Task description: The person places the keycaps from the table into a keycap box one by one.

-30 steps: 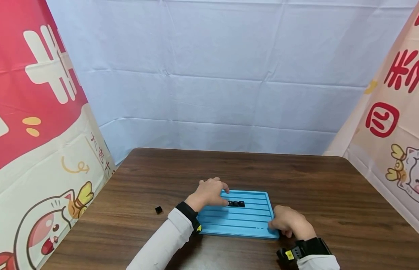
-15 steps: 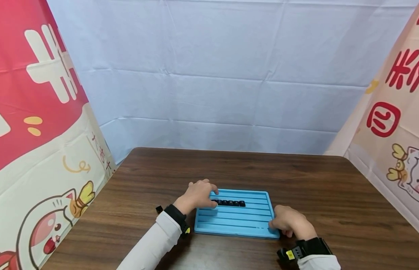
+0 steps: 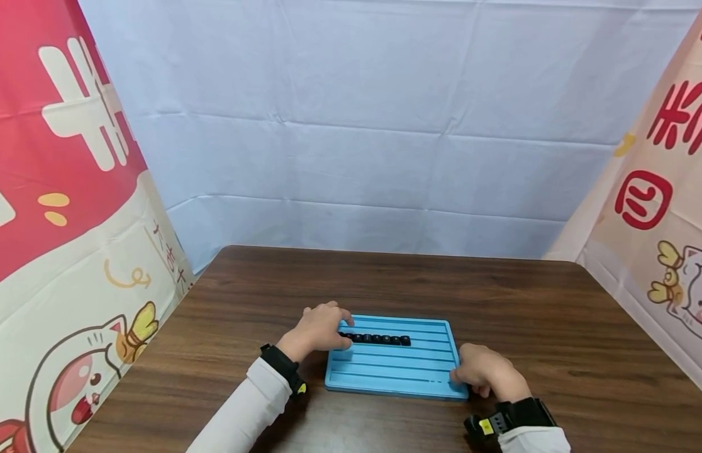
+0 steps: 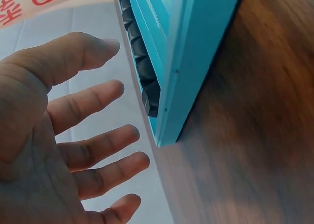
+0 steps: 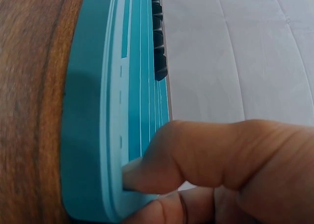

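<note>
A light blue tray (image 3: 396,380) with long parallel grooves lies on the table. Black keycaps (image 3: 385,340) line one of its far grooves, side by side. My left hand (image 3: 319,328) hovers at the row's left end, fingers spread and curved, with nothing in its grasp; the left wrist view shows the end keycap (image 4: 151,102) just off the fingertips. At the tray's near right corner my right hand (image 3: 487,371) pinches the edge, its thumb (image 5: 147,177) pressed on the rim and the other fingers folded below, partly hidden.
The brown wooden table (image 3: 419,289) stretches beyond the tray on all sides. A pale blue cloth (image 3: 362,126) hangs behind its far edge. Printed cloth panels stand at the left (image 3: 90,251) and right (image 3: 657,251).
My left hand has slid leftward along the groove, uncovering more of the keycap row. The loose black piece on the table at left is now hidden behind the left wrist. My right hand stays put.
</note>
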The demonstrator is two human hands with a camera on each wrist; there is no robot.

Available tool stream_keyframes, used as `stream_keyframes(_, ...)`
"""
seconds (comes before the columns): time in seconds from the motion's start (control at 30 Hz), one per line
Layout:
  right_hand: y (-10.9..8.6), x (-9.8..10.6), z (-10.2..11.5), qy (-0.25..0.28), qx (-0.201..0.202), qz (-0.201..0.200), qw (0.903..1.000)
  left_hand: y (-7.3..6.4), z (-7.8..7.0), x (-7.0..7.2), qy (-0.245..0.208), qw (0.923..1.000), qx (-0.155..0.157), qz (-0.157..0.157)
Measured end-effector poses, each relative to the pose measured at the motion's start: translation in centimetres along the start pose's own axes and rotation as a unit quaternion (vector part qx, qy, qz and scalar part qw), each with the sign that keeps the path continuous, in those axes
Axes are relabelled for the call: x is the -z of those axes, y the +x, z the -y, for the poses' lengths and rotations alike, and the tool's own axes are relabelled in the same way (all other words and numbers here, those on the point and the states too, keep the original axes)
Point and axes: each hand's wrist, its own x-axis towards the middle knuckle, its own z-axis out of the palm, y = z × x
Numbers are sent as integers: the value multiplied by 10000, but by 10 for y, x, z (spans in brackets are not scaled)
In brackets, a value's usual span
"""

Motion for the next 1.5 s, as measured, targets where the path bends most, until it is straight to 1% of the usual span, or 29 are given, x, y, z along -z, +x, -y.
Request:
stream_keyframes(0.23,-1,0,1,22,30,12,10000,-6,6,2,-66,10000,63,34)
stream_keyframes(0.53,-1,0,0,17,88,-35,10000,-12,18,2,-158,9998,128,-34)
stream_keyframes(0.73,-1,2,-1,129,46,41,9999,-19,25,4,-218,9996,170,-96)
stream_keyframes(0.93,0,1,-1,151,59,77,9998,-26,31,6,-271,9989,375,-124)
stream_keyframes(1.07,1,0,-1,120,59,68,9999,-31,35,8,-289,9987,403,-81)
stream_keyframes(1.17,1,0,-1,130,71,67,9999,-35,38,10,-305,9984,482,-28)
stream_keyframes(1.3,1,0,-1,147,78,71,9998,-39,44,15,-332,9971,689,56)
stream_keyframes(1.5,0,1,0,151,69,87,9998,-43,51,19,-226,9950,960,185)
